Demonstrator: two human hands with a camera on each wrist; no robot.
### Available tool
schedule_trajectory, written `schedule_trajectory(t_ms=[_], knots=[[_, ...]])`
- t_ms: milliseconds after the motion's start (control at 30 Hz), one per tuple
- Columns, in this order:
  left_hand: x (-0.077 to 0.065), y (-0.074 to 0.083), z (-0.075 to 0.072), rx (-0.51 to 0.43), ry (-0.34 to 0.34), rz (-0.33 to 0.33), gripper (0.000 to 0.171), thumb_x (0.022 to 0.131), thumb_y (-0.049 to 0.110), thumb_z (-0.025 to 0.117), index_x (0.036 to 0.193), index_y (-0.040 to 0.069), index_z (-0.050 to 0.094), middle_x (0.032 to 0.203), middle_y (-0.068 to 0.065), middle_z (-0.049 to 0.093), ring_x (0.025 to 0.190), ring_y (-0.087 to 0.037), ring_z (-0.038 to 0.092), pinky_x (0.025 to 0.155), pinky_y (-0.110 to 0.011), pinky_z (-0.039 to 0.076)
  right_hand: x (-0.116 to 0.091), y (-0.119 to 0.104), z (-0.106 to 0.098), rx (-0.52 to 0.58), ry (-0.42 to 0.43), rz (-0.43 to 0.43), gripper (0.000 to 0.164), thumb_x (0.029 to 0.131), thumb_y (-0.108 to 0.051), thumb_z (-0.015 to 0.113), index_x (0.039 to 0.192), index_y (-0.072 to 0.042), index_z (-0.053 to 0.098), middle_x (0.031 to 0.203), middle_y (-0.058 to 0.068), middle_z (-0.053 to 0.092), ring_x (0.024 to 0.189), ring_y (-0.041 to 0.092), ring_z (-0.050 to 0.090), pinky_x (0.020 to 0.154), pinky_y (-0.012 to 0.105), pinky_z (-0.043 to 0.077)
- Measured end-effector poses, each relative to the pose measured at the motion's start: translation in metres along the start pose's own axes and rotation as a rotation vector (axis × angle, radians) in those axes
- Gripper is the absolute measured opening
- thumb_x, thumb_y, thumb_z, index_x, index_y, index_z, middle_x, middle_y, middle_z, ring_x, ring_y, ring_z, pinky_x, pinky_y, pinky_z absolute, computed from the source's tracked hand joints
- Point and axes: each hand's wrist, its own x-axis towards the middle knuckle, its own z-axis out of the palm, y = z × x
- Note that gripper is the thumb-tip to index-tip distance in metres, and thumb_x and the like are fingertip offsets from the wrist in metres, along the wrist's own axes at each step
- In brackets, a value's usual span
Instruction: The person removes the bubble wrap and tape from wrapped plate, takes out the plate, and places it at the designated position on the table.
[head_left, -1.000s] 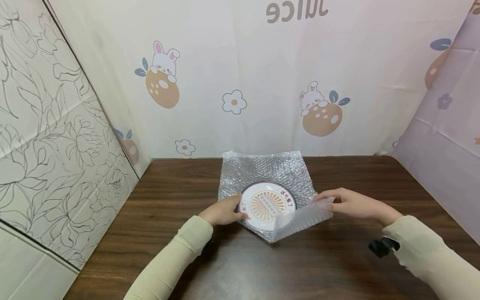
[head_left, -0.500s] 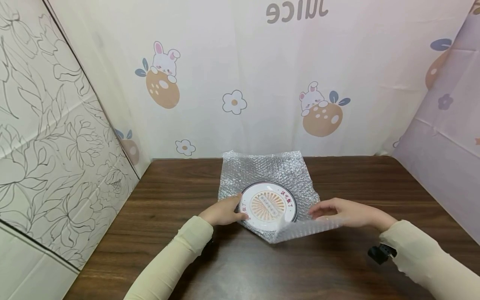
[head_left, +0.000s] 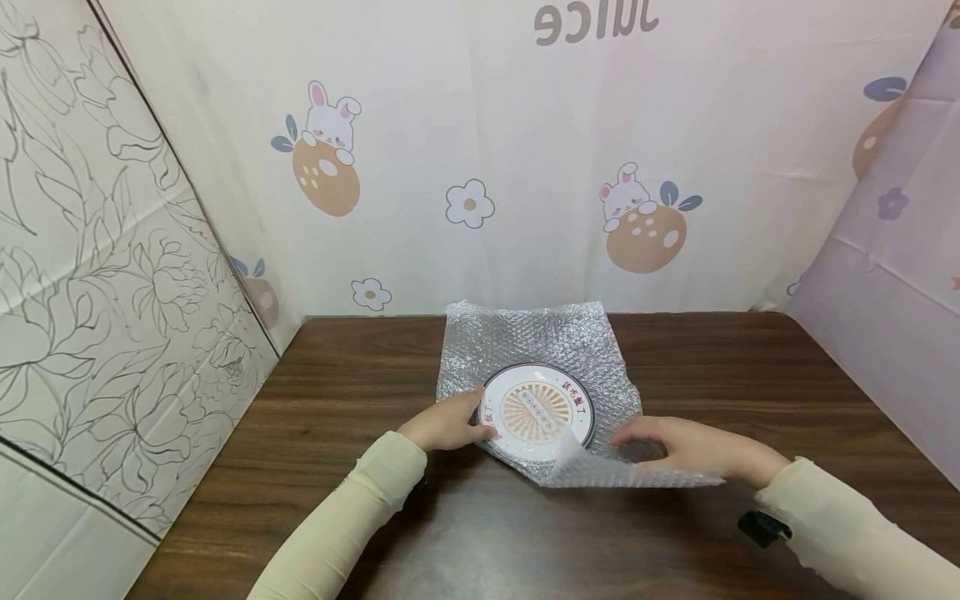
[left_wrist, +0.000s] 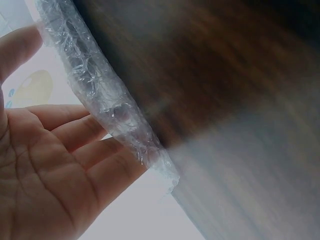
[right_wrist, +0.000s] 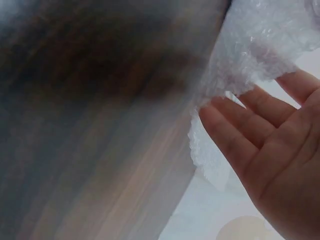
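In the head view, a round white plate point(head_left: 528, 446) with an orange sunburst centre and red characters lies on a sheet of bubble wrap point(head_left: 517, 333). My left hand point(head_left: 442, 421) rests against the plate's left rim, thumb and fingers spread along it. The left wrist view shows fairly straight fingers, their tips hidden behind the wrap. My right hand point(head_left: 686, 446) is at the front right flap point(head_left: 615, 473), thumb apart from the fingers. In the right wrist view, the wrap point(right_wrist: 245, 55) hides the tips of extended fingers point(right_wrist: 240, 125).
The sheet lies on a dark wooden table point(head_left: 352, 367), reaching close to its back edge. Behind stands a printed curtain point(head_left: 540, 125); a flower-patterned panel point(head_left: 127, 217) is on the left. A black strap device point(head_left: 761, 527) sits at the right wrist.
My right hand has moved lower and nearer the table front, its pinch on the flap loosened. The flap has dropped flatter, its tip reaching farther right. My left hand has stayed put.
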Motion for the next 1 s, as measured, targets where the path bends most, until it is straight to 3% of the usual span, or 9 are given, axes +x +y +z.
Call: schedule_trajectory(t_ms=[100,233,467,800,1000], knots=[[0.000,0.000,0.001,0.002,0.003,0.001,0.083,0.094,0.041,0.064,0.153,-0.003,0.025,0.159,-0.015,0.031,0.147,-0.029,0.032,0.119,-0.043,0.029,-0.001,-0.001,0.006,-0.083,0.021,-0.018,0.048,0.093,-0.042,0.065,0.132,-0.015,0.060,0.134,0.006,0.059,0.123,0.026,0.056,0.097,0.038,0.051],[0.001,-0.001,0.001,0.008,0.010,0.005,0.083,0.093,0.041,0.064,0.152,-0.004,0.026,0.158,-0.016,0.032,0.146,-0.029,0.033,0.119,-0.042,0.030,-0.003,-0.003,0.012,-0.138,0.000,0.025,0.059,0.093,-0.046,0.064,0.139,-0.010,0.053,0.145,0.015,0.050,0.129,0.039,0.050,0.100,0.050,0.048],[0.001,-0.001,0.001,0.012,0.007,0.000,0.083,0.094,0.041,0.064,0.153,-0.003,0.026,0.158,-0.016,0.032,0.146,-0.029,0.033,0.120,-0.042,0.029,-0.003,-0.006,0.020,-0.182,-0.009,0.081,0.074,0.089,-0.041,0.069,0.148,-0.007,0.042,0.154,0.019,0.038,0.137,0.043,0.041,0.102,0.058,0.044],[0.001,0.000,0.001,0.010,0.007,0.002,0.083,0.094,0.040,0.064,0.152,-0.004,0.025,0.158,-0.017,0.032,0.146,-0.030,0.033,0.119,-0.042,0.030,-0.001,-0.004,0.028,-0.233,-0.065,0.139,0.087,0.083,-0.035,0.075,0.152,-0.004,0.033,0.160,0.021,0.024,0.139,0.042,0.039,0.098,0.049,0.049],[-0.001,0.002,0.000,0.003,0.006,0.002,0.083,0.094,0.039,0.064,0.152,-0.005,0.025,0.158,-0.018,0.031,0.146,-0.030,0.032,0.120,-0.042,0.029,-0.001,-0.005,0.031,-0.266,-0.060,0.136,0.089,0.082,-0.034,0.076,0.152,-0.003,0.032,0.160,0.022,0.024,0.139,0.042,0.038,0.098,0.048,0.049]])
